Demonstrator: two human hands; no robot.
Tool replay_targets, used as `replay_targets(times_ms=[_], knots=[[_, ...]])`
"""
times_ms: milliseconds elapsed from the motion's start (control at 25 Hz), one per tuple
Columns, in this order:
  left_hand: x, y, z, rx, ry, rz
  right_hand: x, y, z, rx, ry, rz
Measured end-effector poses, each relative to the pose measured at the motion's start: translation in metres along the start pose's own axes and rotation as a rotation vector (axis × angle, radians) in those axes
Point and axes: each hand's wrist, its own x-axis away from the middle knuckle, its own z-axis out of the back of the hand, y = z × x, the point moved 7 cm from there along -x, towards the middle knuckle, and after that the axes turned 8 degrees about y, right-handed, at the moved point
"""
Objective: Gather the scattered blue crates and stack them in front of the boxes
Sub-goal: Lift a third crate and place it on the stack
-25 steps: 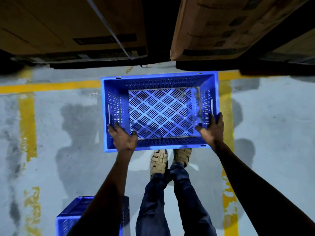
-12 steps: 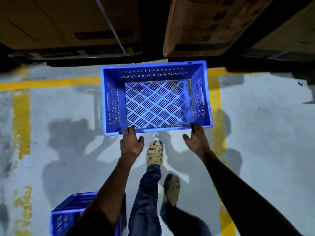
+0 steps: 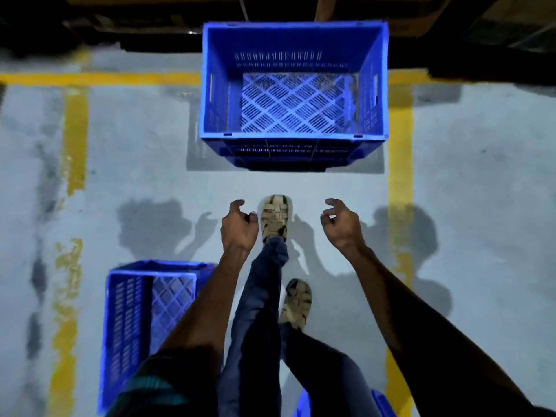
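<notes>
Blue crate (image 3: 293, 85): released since last look, now on floor (image 3: 150, 191) before cardboard boxes (image 3: 361, 10). My left hand (image 3: 239, 228), right hand (image 3: 341, 225): withdrawn, fingers loosely curled, empty. Second crate (image 3: 141, 320): near left.

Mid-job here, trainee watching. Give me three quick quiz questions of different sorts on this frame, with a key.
1. True or false: both hands, left and right, are gripping the far crate.
2. Multiple choice: the near crate lies (A) at the person's lower left, (B) inside the far crate, (C) on the cardboard boxes.
3. Fill in: the far crate is marked off from the open floor on its right by a ____ painted line.

Key: 1 false, both hands empty and apart from it; 2 A; 3 yellow.
</notes>
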Motion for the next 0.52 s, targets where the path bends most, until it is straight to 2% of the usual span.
replay_targets(times_ms=[160,320,400,520], knots=[[0.069,-0.089,-0.003,0.026,-0.057,0.143,0.072,0.023,-0.041,0.016,-0.118,-0.038],[0.105,-0.185,0.007,0.0,-0.012,0.237,0.117,0.026,-0.091,0.012,-0.222,0.048],[0.113,-0.227,0.015,0.022,0.003,0.286,0.127,0.022,-0.115,0.065,-0.25,0.127],[0.129,-0.292,0.046,0.082,0.068,0.42,0.152,0.006,-0.158,0.165,-0.26,0.399]])
